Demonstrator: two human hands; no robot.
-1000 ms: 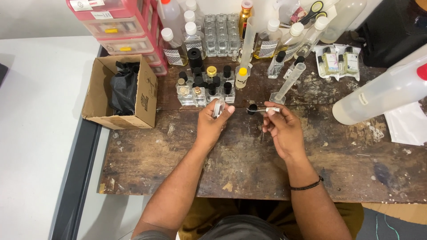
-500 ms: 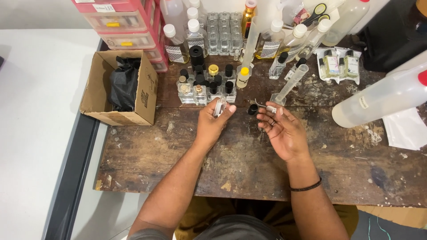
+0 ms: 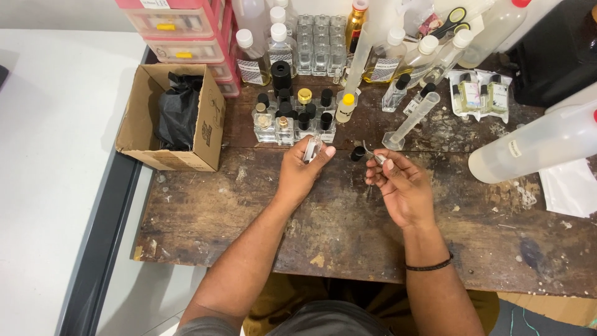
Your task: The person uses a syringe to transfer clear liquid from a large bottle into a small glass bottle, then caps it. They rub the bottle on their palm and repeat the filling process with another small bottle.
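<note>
My left hand (image 3: 300, 172) holds a small clear glass bottle (image 3: 313, 149) between thumb and fingers, just in front of a cluster of small capped bottles (image 3: 292, 115). My right hand (image 3: 401, 186) pinches a small metal sprayer piece (image 3: 375, 157) at its fingertips, palm turned up. A small black cap (image 3: 357, 153) lies on the wooden table (image 3: 348, 224) right between the two hands.
A plastic measuring cylinder (image 3: 410, 121) lies tilted beyond my right hand. An open cardboard box (image 3: 171, 118) with a black bag stands at the left. A large white plastic bottle (image 3: 535, 149) lies at the right. Tall bottles and pink drawers (image 3: 180, 28) line the back.
My right hand has turned palm up and drawn slightly back toward me with the metal piece. My left hand still holds the small bottle in the same place.
</note>
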